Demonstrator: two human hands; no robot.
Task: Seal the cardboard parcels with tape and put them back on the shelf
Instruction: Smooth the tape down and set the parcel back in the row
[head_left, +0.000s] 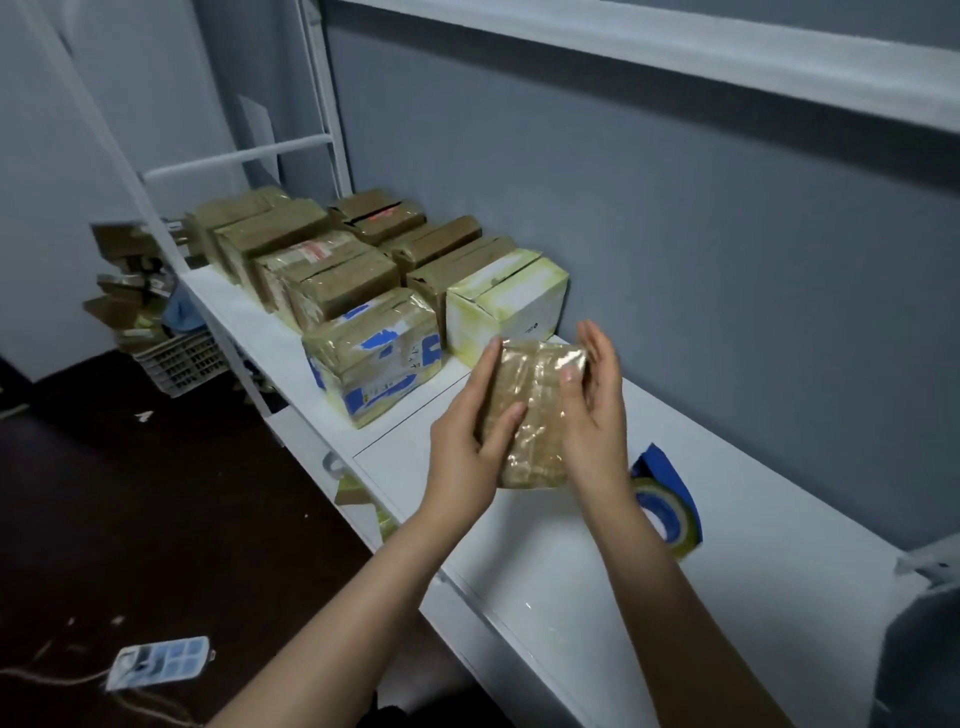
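While both hands hold the small parcel up over the white shelf, the step in hand looks like a last check and press of the wrap before it joins the row. The left hand grips the parcel's near left edge, with the thumb laid across the front face. The right hand pinches the other side, thumb on the glossy top corner and fingers behind. The parcel is tilted and clear of the shelf, just this side of the blue-marked parcel and the white box.

To do this well, I would run a thumb firmly along each tape edge, working from the middle outward so wrinkles and air are driven out rather than trapped. The film looks crinkled and shiny near the top, so that corner probably deserves the most pressure. One hand should keep a firm grip while the other rubs, since a slick wrap may slip. If a loose end lifts, the tape roll lies on the shelf just beside the right forearm, within easy reach. Once the seams sit flat, the open patch of shelf in front of the white box seems the natural place to set it down, flush with its neighbours.
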